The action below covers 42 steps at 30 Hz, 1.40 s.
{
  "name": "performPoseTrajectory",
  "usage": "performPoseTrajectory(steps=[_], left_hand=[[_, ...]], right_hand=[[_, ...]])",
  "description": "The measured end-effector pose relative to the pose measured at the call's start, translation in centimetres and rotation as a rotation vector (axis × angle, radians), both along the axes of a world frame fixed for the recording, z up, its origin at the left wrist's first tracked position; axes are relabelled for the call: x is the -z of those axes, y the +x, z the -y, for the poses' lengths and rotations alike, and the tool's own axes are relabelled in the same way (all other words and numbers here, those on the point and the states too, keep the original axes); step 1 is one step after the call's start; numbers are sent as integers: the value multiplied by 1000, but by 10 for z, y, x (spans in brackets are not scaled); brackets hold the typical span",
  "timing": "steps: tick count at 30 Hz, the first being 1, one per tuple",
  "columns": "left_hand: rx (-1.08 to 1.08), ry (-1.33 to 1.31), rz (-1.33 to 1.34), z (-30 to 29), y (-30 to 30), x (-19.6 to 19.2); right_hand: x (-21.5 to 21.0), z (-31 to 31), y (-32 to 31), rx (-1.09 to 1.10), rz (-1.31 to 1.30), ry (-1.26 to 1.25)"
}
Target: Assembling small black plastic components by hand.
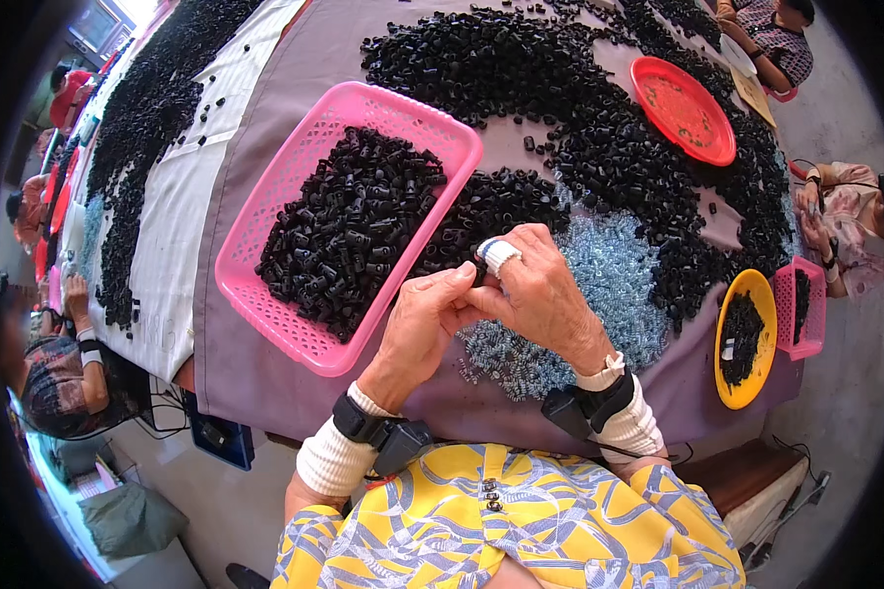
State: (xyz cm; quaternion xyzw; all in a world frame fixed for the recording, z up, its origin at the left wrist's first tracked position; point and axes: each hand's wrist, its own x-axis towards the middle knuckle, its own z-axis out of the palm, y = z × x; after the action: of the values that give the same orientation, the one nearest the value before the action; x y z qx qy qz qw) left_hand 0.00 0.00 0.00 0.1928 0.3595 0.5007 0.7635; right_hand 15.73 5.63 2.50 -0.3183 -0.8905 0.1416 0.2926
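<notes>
My left hand [424, 322] and my right hand [542, 293] meet at the fingertips above the table, in front of the pink basket. Both are closed in a pinch; whatever lies between the fingers is too small or hidden to name. White tape with a blue stripe [499, 255] wraps a finger of my right hand. Small black plastic parts [349, 231] fill much of the pink lattice basket [238, 265], just left of my hands. Beneath and beside my right hand spreads a heap of small clear bluish pieces [614, 265].
Large piles of black parts [481, 59] cover the far table. A red plate [683, 108] rests on them. At right stand a yellow plate [768, 339] and a small pink basket [813, 324], both with black pieces. Other people sit right and left, around the tables.
</notes>
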Motion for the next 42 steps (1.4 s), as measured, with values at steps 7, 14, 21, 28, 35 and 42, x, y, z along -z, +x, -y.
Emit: performPoseTrajectory(steps=[7, 14, 21, 28, 35, 42], left_hand=[[-61, -12, 55, -2, 5, -1], [-79, -7, 43, -2, 6, -2], [-69, 94, 31, -5, -2, -10], [-357, 275, -521, -2, -49, -39], [-553, 365, -1231, 7, -101, -32], [-475, 307, -902, 26, -79, -49]], right_hand=[[-1, -5, 1, -63, -57, 8], [-3, -6, 1, -42, -32, 25], [-17, -13, -1, -81, 34, 45], [-10, -18, 9, 3, 39, -29], [38, 0, -5, -145, 154, -54], [50, 7, -22, -213, 284, 116]])
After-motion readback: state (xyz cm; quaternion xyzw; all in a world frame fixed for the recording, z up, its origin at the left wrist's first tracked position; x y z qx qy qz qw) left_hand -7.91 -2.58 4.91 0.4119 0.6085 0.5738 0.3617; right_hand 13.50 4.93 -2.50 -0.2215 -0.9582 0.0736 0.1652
